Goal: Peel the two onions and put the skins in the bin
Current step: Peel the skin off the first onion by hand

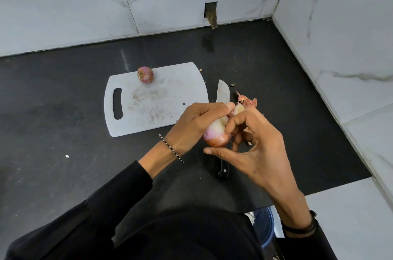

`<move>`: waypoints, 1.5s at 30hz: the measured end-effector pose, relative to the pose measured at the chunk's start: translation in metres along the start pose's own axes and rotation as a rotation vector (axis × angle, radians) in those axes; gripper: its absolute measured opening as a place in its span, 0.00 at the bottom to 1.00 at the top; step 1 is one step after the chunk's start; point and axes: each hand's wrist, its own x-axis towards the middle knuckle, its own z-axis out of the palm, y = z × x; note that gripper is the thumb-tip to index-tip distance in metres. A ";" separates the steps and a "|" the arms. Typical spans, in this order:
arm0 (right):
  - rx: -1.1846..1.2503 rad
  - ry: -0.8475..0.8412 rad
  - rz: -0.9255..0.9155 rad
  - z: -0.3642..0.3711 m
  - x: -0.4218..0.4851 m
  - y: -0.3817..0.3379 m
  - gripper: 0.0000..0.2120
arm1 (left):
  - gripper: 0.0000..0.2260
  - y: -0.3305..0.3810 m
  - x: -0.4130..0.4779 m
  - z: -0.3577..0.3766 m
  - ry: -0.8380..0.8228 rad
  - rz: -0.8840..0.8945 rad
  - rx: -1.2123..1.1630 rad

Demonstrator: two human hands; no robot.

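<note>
The onion (215,132) is up off the counter between my two hands, in front of me and just right of the board. It is half bare, pale and pinkish on top with brown skin left round its lower end.

White marbled wall tiles (63,4) close off the back and the right side. The black counter (63,100) fills the middle. A white cutting board (159,98) with a slot handle lies flat on it, scuffed and speckled.

My left hand (195,123) grips the onion from the left, thumb laid over its top. My right hand (259,149) meets it from the right. The forefinger is curled onto the bare flesh, the other fingers are bent behind the onion, and the thumb is stretched out beneath without touching. The hands are together on the one onion.

A knife (222,91) lies on the counter just right of the board, blade pointing away, its black handle showing below my hands. A blue round container (263,225) peeps out under the counter's near edge; I cannot tell what it is.

The second onion (145,74) sits unpeeled on the board's far edge, well apart from my hands. A curl of loose skin (247,101) stands off the far end of the held onion, above my right fingers. A beaded bracelet (171,148) circles my left wrist. A white scrap (67,156) lies on the counter to the left.
</note>
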 end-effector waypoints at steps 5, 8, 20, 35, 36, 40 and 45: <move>-0.059 0.023 -0.044 0.004 -0.003 0.001 0.20 | 0.20 -0.002 0.000 -0.002 0.024 -0.014 0.013; -0.022 0.029 -0.006 0.005 -0.004 0.002 0.21 | 0.19 -0.003 0.001 -0.002 0.028 -0.024 0.012; 0.070 -0.080 0.044 -0.009 0.000 0.002 0.14 | 0.20 -0.014 0.006 -0.013 0.047 -0.025 0.089; 0.039 -0.121 0.067 -0.013 0.005 0.003 0.11 | 0.21 -0.016 0.008 -0.017 0.042 -0.040 0.127; 0.010 -0.133 0.039 -0.014 0.006 0.003 0.10 | 0.22 -0.016 0.008 -0.017 0.040 -0.042 0.137; -0.111 -0.195 -0.066 -0.020 0.013 0.002 0.07 | 0.24 -0.015 0.007 -0.015 0.038 -0.074 0.168; -0.214 -0.254 -0.084 -0.021 0.020 0.003 0.04 | 0.26 -0.016 0.007 -0.013 0.068 -0.106 0.166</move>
